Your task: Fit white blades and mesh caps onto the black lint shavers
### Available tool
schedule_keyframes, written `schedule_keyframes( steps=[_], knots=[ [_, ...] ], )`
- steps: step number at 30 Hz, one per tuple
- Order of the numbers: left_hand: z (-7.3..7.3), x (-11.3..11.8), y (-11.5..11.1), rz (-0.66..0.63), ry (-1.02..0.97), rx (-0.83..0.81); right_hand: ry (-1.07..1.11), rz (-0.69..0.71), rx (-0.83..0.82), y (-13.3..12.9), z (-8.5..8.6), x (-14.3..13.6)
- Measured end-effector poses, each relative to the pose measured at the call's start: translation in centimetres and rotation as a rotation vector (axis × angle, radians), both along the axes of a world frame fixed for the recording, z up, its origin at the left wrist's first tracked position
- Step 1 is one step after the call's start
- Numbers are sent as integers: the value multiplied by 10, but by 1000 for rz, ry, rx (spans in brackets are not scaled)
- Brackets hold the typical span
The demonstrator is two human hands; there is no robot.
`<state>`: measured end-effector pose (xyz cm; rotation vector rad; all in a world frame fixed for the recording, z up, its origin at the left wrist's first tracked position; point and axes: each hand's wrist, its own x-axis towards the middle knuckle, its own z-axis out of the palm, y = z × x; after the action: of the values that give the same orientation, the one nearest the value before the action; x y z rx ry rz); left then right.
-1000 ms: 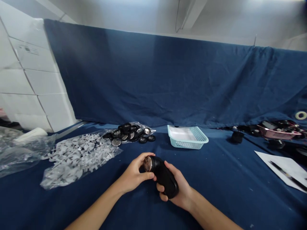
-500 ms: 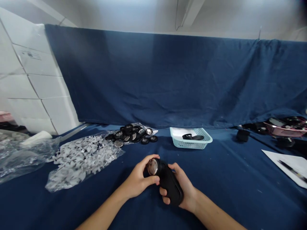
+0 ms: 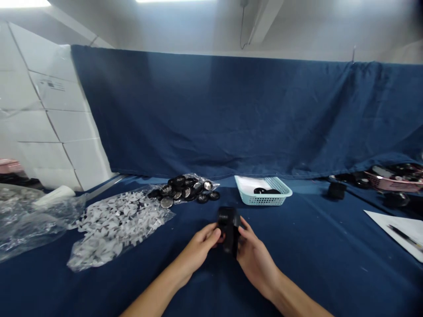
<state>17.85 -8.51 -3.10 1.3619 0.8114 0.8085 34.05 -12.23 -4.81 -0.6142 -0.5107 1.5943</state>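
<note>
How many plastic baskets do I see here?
2 for certain: the light blue basket beyond the black device, and the pink basket at far right. A pink object cut off at the left edge may be a third.

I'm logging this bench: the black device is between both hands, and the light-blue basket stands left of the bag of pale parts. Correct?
No: the head view shows the light-blue basket standing right of the bag of pale parts. The black device is between the left hand and right hand.
</note>
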Motion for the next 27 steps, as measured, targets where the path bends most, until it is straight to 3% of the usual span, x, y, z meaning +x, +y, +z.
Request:
schedule_keyframes(
  steps=[3, 7, 10, 12, 15, 17, 19, 22, 27],
  knots=[
    [2, 1, -6, -103, -53, -51, -142, -73, 90, -1, 2, 0],
    [-5, 3, -8, -11, -145, -216, -418, -70, 115, -5, -2, -2],
    [-11, 2, -3, 16, -149, -189, -477, -99, 101, -6, -3, -4],
    [-12, 0, 0, 67, -28, -11, -476, -152, 79, -6, 0, -5],
    [-7, -4, -4, 194, 248, 419, -361, -152, 65, -5, 4, -5],
    [-1, -7, -10, 182, 395, 653, -246, -102, 55, -3, 3, -6],
    [3, -8, -16, 106, 498, 754, -170, -63, 29, -1, 0, -6],
    [3, -7, -19, 58, 541, 695, -139, -38, -6, 1, -5, -8],
    [-5, -6, -12, 102, 449, 479, -129, -23, 11, -2, -2, -9]
  ],
)
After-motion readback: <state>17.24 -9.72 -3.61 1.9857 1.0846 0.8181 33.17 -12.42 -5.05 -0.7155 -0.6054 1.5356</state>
